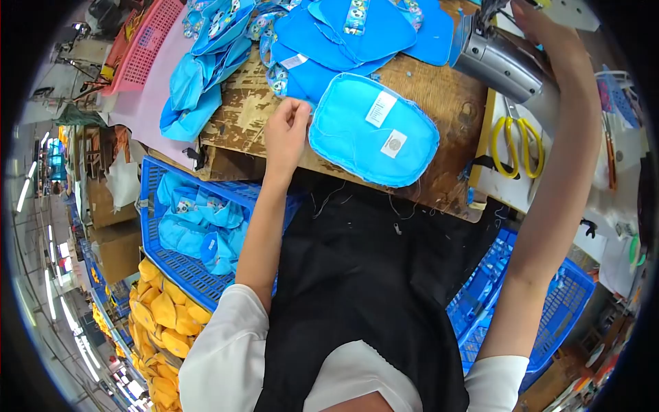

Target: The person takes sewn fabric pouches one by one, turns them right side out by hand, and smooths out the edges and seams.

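Observation:
A light blue oval fabric piece (343, 141) with two white labels lies at the front edge of the worn wooden table (240, 127). Just left of it is my left hand (287, 130), its fingers curled and pinched together; whatever they hold, if anything, is too small to make out. My right hand (539, 31) reaches up to the far right, behind the grey sewing machine head (501, 65), and its fingers are mostly hidden. Behind the oval piece, flat blue panels (371, 41) with patterned strips lie stacked.
Yellow-handled scissors (508, 147) lie right of the table. Blue gathered pieces (189, 96) hang over its left side. A blue basket (154, 237) of blue pieces stands lower left, above yellow pieces (165, 309); another blue basket (566, 302) stands lower right. A pink basket (147, 44) is upper left.

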A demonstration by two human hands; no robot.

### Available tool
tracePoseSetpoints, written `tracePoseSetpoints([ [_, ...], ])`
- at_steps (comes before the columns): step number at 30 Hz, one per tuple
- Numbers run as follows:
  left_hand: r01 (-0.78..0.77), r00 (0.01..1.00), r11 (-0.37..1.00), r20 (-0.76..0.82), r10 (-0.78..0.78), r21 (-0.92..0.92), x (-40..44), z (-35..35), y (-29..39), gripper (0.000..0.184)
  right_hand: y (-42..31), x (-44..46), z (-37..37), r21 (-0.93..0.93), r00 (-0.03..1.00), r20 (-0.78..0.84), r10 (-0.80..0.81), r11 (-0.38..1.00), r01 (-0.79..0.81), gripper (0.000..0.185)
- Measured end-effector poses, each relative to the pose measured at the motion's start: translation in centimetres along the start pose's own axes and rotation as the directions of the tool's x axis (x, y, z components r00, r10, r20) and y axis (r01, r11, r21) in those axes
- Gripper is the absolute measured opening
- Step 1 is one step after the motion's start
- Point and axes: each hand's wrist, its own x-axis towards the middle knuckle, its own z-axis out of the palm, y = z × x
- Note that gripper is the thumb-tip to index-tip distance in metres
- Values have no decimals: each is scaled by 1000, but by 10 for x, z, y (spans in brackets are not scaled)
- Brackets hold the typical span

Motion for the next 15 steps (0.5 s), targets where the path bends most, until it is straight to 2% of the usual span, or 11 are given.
tracePoseSetpoints([
  [4, -71, 997, 989, -21, 69, -127, 11, 12, 20, 16, -1, -10, 0, -41, 998, 40, -40, 998, 42, 16],
  [8, -382, 922, 923, -50, 384, 47, 22, 29, 40, 16, 6, 4, -7, -96, 993, 83, -88, 991, 96, 16],
  [9, -382, 922, 923, -49, 384, 43, 26, 31, 39, 16, 7, 7, -9, -112, 991, 93, -101, 987, 111, 16],
  [13, -444, 895, 882, 119, 429, 158, 42, 31, 34, 19, 16, 28, -17, -177, 978, 138, -157, 968, 181, 18],
  [15, -415, 910, 892, 109, 401, 181, 37, 31, 33, 19, 20, 42, -24, -207, 970, 159, -182, 955, 213, 19],
])
